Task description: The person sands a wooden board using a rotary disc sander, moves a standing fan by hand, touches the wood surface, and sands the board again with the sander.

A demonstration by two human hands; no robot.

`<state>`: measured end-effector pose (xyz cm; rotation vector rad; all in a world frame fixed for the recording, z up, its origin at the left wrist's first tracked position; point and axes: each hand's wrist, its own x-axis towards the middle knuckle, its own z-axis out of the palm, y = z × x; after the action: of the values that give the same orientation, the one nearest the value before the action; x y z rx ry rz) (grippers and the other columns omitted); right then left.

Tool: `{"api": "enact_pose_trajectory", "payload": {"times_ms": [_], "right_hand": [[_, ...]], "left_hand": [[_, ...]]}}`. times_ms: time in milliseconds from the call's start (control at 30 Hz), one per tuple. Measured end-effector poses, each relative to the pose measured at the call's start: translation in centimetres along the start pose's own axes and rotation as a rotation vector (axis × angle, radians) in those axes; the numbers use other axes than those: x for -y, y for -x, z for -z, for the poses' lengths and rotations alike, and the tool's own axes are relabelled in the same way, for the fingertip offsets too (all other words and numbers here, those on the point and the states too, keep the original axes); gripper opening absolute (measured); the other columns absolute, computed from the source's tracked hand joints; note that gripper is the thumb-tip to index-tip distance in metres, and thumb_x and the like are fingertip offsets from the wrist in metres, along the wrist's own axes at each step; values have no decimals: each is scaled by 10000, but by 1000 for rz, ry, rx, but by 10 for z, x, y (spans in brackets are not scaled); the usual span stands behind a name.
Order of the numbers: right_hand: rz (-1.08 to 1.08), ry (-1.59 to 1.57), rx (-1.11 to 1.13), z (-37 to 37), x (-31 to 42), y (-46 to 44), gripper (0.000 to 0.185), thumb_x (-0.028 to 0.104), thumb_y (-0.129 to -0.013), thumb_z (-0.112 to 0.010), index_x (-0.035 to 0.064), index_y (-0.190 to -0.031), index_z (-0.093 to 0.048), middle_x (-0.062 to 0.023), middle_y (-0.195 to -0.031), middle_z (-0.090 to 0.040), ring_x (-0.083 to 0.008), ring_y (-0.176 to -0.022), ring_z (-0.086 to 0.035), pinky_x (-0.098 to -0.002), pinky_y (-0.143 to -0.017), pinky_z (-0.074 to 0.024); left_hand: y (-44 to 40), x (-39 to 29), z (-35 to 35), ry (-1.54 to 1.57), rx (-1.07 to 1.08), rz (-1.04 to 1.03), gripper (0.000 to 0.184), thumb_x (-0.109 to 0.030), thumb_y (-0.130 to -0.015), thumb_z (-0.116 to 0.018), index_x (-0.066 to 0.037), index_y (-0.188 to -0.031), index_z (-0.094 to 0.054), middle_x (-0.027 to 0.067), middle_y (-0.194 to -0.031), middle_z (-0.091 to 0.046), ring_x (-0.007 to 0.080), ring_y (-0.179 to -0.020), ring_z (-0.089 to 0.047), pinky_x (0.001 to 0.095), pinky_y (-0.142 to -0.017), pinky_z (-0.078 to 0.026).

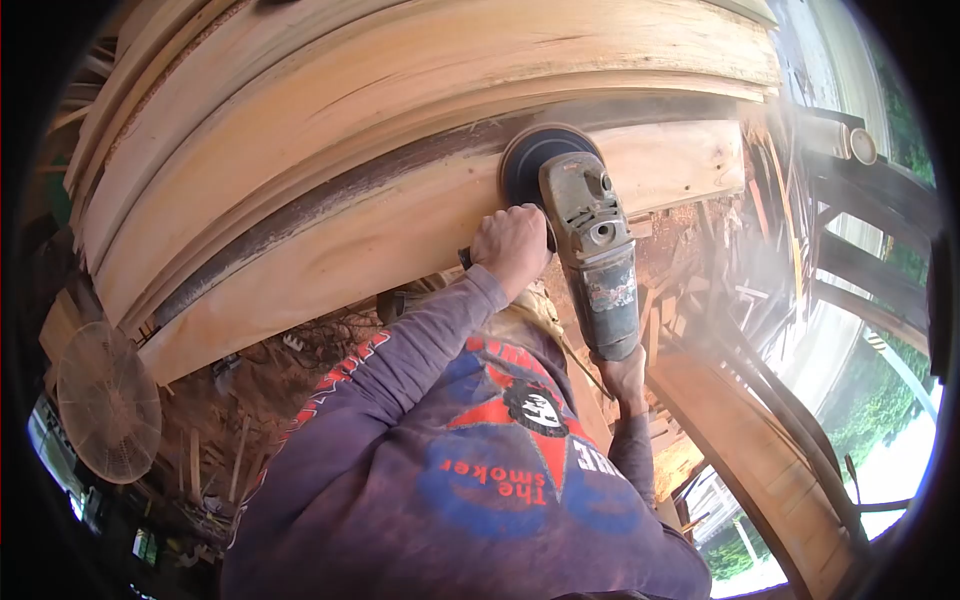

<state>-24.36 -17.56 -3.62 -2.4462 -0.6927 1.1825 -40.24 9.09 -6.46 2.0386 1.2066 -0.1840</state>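
An angle grinder (605, 270) with a dark round sanding disc (535, 165) lies over a long pale wooden plank (400, 225). The disc sits on the plank near its far edge, and its rim looks blurred. My left hand (510, 245) is closed around the side handle (465, 258), whose dark end pokes out past the fist. Around the rear of the tool body, my right hand (625, 378) is closed, its fingers partly hidden beneath it. A dark strip (300, 205) runs along the plank's far side.
More broad boards (430, 70) are stacked beyond the plank. A round mesh fan guard (108, 402) stands at the left. Wood scraps and reddish sawdust (270, 390) cover the ground. To the right are a long board (760, 480) and hazy dust.
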Motion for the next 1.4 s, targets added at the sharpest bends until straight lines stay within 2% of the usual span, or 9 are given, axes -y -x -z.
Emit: {"api": "enact_pose_trajectory", "payload": {"times_ms": [133,333,467,533,667,833,867,1033,1400], "right_hand": [[106,50,49,-43,26,28,319,147,-790,-782,-64,-1026,-739,-208,-1003,-778,-237,-997,-757,-367,-827,-575],[206,113,190,-119,46,61,311,163,-826,-757,-23,-1075,-741,-196,-1037,-775,-254,-1031,-752,-372,-851,-583],[248,125,240,-164,74,80,356,185,-822,-766,-9,-1117,-725,-178,-1072,-773,-281,-1036,-751,-369,-873,-578],[278,258,266,-178,103,89,415,222,-778,-789,-7,-1115,-714,-224,-1051,-754,-342,-1030,-742,-396,-862,-578],[298,322,289,-191,121,93,437,229,-751,-788,-8,-1109,-705,-257,-1030,-736,-386,-1025,-725,-421,-854,-575],[359,306,271,-179,119,81,405,215,-771,-782,-16,-1097,-713,-257,-1021,-740,-379,-996,-737,-412,-848,-582],[324,310,248,-174,104,75,407,220,-782,-792,-25,-1098,-719,-237,-1036,-754,-342,-1017,-746,-400,-852,-584],[296,194,223,-111,57,47,445,243,-798,-819,-38,-1125,-708,-215,-1046,-765,-298,-1069,-740,-380,-850,-584],[182,167,149,3,25,-20,436,215,-807,-794,-45,-1144,-699,-251,-1066,-747,-317,-1094,-723,-388,-869,-578]], "left_hand": [[50,62,11,33,-14,77,181,-180,-798,-745,-32,-895,-707,201,-925,-755,336,-851,-757,439,-753,-607],[123,157,30,87,25,306,301,-239,-789,-778,-23,-983,-700,214,-992,-751,377,-953,-740,471,-844,-594],[183,217,44,146,-89,475,312,-275,-792,-773,-37,-985,-711,218,-999,-742,414,-955,-722,504,-861,-577],[211,244,43,163,-145,499,310,-287,-786,-784,-44,-967,-716,232,-980,-737,432,-931,-711,525,-843,-564],[242,270,30,187,-293,538,315,-304,-770,-803,-46,-931,-723,230,-945,-740,437,-912,-708,534,-829,-556],[218,254,36,170,-200,547,324,-321,-793,-783,-39,-938,-717,234,-923,-740,431,-906,-714,524,-820,-563],[206,243,38,172,-182,513,311,-311,-796,-774,-39,-936,-717,233,-929,-742,424,-909,-719,518,-826,-568],[143,168,35,210,-6,400,239,-219,-792,-730,-19,-924,-734,228,-979,-748,396,-954,-731,495,-861,-584],[53,48,-3,196,-9,366,277,-211,-753,-763,0,-928,-723,251,-938,-741,435,-926,-721,518,-857,-577]]}}
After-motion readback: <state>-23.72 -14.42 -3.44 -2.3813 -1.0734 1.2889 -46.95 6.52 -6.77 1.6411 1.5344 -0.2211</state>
